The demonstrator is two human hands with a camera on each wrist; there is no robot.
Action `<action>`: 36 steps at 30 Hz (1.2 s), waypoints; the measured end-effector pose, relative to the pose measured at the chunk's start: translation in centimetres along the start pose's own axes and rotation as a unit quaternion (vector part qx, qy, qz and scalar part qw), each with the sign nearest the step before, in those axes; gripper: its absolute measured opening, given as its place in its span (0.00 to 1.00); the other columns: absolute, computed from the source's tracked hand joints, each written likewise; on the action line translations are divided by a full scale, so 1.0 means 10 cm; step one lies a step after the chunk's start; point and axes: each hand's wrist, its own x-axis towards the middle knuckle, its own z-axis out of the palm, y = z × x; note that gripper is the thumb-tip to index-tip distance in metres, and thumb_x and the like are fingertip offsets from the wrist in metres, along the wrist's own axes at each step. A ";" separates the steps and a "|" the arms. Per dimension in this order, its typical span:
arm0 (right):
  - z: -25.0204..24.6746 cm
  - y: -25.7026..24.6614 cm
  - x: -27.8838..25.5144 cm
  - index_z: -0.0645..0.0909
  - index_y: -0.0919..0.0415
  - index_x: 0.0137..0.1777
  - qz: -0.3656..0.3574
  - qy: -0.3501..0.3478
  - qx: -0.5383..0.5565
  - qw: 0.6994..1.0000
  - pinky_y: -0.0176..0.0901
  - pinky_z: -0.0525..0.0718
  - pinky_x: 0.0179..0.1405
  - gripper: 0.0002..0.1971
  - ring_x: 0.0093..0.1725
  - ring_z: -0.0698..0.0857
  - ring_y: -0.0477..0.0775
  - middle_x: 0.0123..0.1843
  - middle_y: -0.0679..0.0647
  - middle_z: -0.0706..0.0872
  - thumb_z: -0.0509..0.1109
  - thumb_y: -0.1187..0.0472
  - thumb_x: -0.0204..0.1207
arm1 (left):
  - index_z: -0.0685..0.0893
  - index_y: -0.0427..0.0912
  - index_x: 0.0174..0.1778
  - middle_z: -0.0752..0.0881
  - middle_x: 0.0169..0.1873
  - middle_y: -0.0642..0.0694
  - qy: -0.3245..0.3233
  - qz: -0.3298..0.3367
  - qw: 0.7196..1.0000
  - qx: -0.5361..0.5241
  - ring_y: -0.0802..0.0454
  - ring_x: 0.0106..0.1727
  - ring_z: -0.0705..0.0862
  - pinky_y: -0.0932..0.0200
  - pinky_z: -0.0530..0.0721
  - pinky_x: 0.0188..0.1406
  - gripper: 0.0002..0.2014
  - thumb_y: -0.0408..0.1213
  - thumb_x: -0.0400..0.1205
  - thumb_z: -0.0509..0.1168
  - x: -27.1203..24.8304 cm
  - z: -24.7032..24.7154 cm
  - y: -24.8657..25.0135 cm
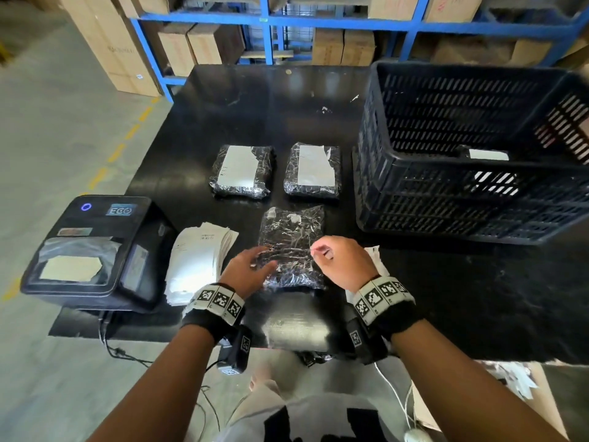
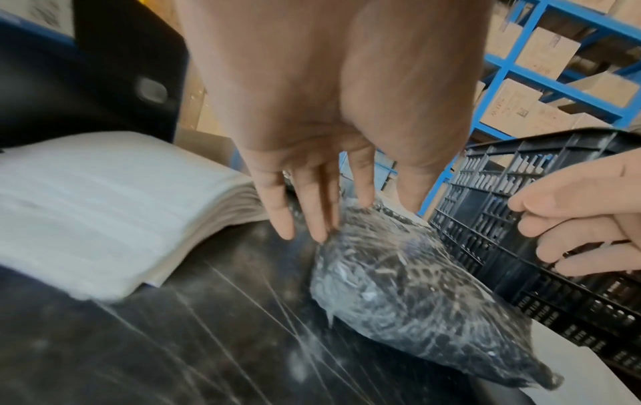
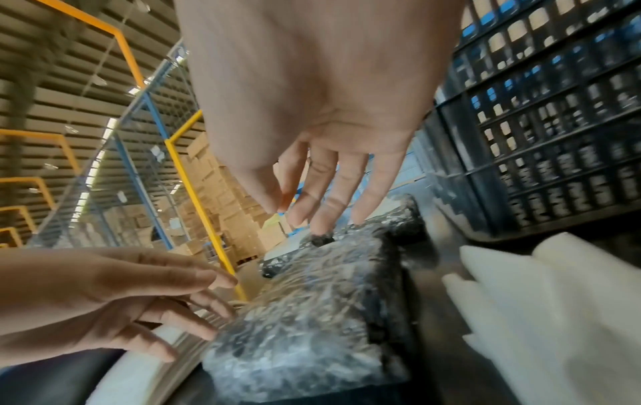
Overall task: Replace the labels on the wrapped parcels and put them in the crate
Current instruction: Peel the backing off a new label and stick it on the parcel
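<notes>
A black parcel wrapped in clear film [image 1: 291,228] [image 2: 416,301] [image 3: 312,315] lies near the table's front, with no label on top. My left hand [image 1: 251,266] [image 2: 312,219] has straight fingers touching its left edge. My right hand [image 1: 333,260] [image 3: 312,208] hovers over its right edge, fingers loosely curled, nothing seen in them. Two more wrapped parcels with white labels [image 1: 242,170] [image 1: 314,169] lie behind it. The black slatted crate [image 1: 430,199] stands at the right with one labelled parcel [image 1: 487,154] inside.
A stack of white labels [image 1: 197,260] [image 2: 104,205] lies left of my left hand, beside a black label printer [image 1: 92,250]. Crumpled white paper [image 1: 373,253] [image 3: 555,315] lies right of my right hand. Blue shelving with cardboard boxes [image 1: 334,46] stands behind the table.
</notes>
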 end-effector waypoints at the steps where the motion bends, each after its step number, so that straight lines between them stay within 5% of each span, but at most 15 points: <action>1: 0.04 -0.08 0.00 0.87 0.49 0.52 -0.015 -0.013 0.006 1.000 0.44 0.86 0.50 0.08 0.46 0.86 0.42 0.50 0.43 0.90 0.67 0.54 0.79 | 0.81 0.45 0.66 0.85 0.58 0.46 0.004 0.001 1.000 0.001 0.52 0.56 0.84 0.55 0.82 0.59 0.21 0.49 0.79 0.68 -0.06 -0.07 -0.03; 5: 0.29 -0.32 0.06 0.87 0.50 0.56 -0.046 -0.072 0.026 0.996 0.47 0.86 0.56 0.09 0.51 0.88 0.46 0.53 0.46 0.91 0.68 0.55 0.80 | 0.87 0.43 0.48 0.88 0.41 0.48 0.065 -0.024 0.998 0.005 0.53 0.43 0.85 0.54 0.85 0.52 0.10 0.45 0.79 0.68 -0.24 -0.32 -0.22; 9: 0.58 -0.54 0.19 0.87 0.48 0.56 -0.056 -0.135 0.015 0.989 0.43 0.84 0.54 0.10 0.53 0.87 0.46 0.53 0.45 0.90 0.67 0.53 0.79 | 0.87 0.44 0.43 0.86 0.37 0.49 0.114 -0.044 0.992 0.020 0.49 0.44 0.86 0.60 0.78 0.45 0.07 0.44 0.78 0.70 -0.29 -0.50 -0.49; 11: 0.73 -0.65 0.25 0.87 0.51 0.55 -0.056 -0.169 0.015 0.984 0.43 0.83 0.54 0.09 0.53 0.86 0.48 0.52 0.48 0.90 0.68 0.54 0.79 | 0.86 0.46 0.46 0.87 0.41 0.46 0.122 -0.045 0.991 0.016 0.46 0.47 0.85 0.56 0.81 0.50 0.06 0.43 0.77 0.71 -0.26 -0.56 -0.62; 13: 0.88 -0.76 0.33 0.87 0.53 0.54 -0.047 -0.189 0.025 0.980 0.45 0.84 0.56 0.09 0.53 0.87 0.50 0.51 0.51 0.90 0.68 0.56 0.79 | 0.83 0.46 0.60 0.83 0.56 0.42 0.127 -0.045 0.989 0.060 0.42 0.57 0.81 0.49 0.78 0.61 0.16 0.44 0.77 0.71 -0.20 -0.59 -0.75; 15: 1.02 -0.84 0.42 0.88 0.53 0.54 -0.033 -0.197 0.021 0.980 0.46 0.84 0.56 0.08 0.52 0.87 0.50 0.51 0.50 0.90 0.68 0.56 0.79 | 0.71 0.46 0.75 0.70 0.71 0.40 0.121 -0.064 0.979 0.150 0.40 0.71 0.69 0.46 0.70 0.71 0.29 0.47 0.79 0.68 -0.15 -0.60 -0.84; 18: 1.23 -0.97 0.58 0.87 0.55 0.55 -0.012 -0.188 0.036 0.981 0.46 0.84 0.57 0.09 0.52 0.87 0.51 0.52 0.51 0.90 0.68 0.58 0.80 | 0.55 0.49 0.82 0.50 0.82 0.38 0.079 -0.081 0.964 0.240 0.39 0.82 0.51 0.43 0.61 0.77 0.38 0.52 0.79 0.65 -0.05 -0.64 -0.98; 22: 1.45 -1.14 0.74 0.83 0.57 0.63 0.037 -0.168 0.051 0.984 0.47 0.83 0.57 0.14 0.55 0.87 0.53 0.55 0.53 0.89 0.68 0.54 0.81 | 0.44 0.54 0.83 0.35 0.82 0.37 0.007 -0.085 0.961 0.262 0.38 0.83 0.40 0.41 0.56 0.80 0.43 0.55 0.79 0.64 0.02 -0.66 -1.11; 29: 1.80 -1.29 0.86 0.80 0.53 0.59 0.153 -0.094 0.020 0.984 0.43 0.83 0.46 0.23 0.49 0.86 0.51 0.44 0.45 0.83 0.70 0.38 0.72 | 0.42 0.59 0.83 0.35 0.82 0.40 -0.017 -0.049 0.967 0.251 0.41 0.83 0.38 0.40 0.61 0.77 0.42 0.54 0.80 0.63 0.03 -0.69 -1.21; 32: 1.87 -1.32 0.86 0.75 0.54 0.54 0.203 -0.056 0.047 0.976 0.40 0.77 0.39 0.22 0.46 0.85 0.51 0.45 0.47 0.83 0.75 0.41 0.69 | 0.43 0.61 0.82 0.35 0.83 0.44 -0.022 -0.043 0.974 0.222 0.43 0.84 0.38 0.41 0.68 0.75 0.42 0.53 0.80 0.64 0.03 -0.74 -1.27; 36: 1.99 -1.29 0.86 0.80 0.59 0.49 0.223 -0.036 0.113 0.967 0.41 0.81 0.39 0.15 0.43 0.86 0.52 0.42 0.50 0.85 0.77 0.50 0.71 | 0.42 0.60 0.82 0.35 0.83 0.46 -0.027 -0.040 0.979 0.197 0.45 0.84 0.40 0.43 0.69 0.74 0.42 0.52 0.80 0.64 0.03 -0.78 -1.31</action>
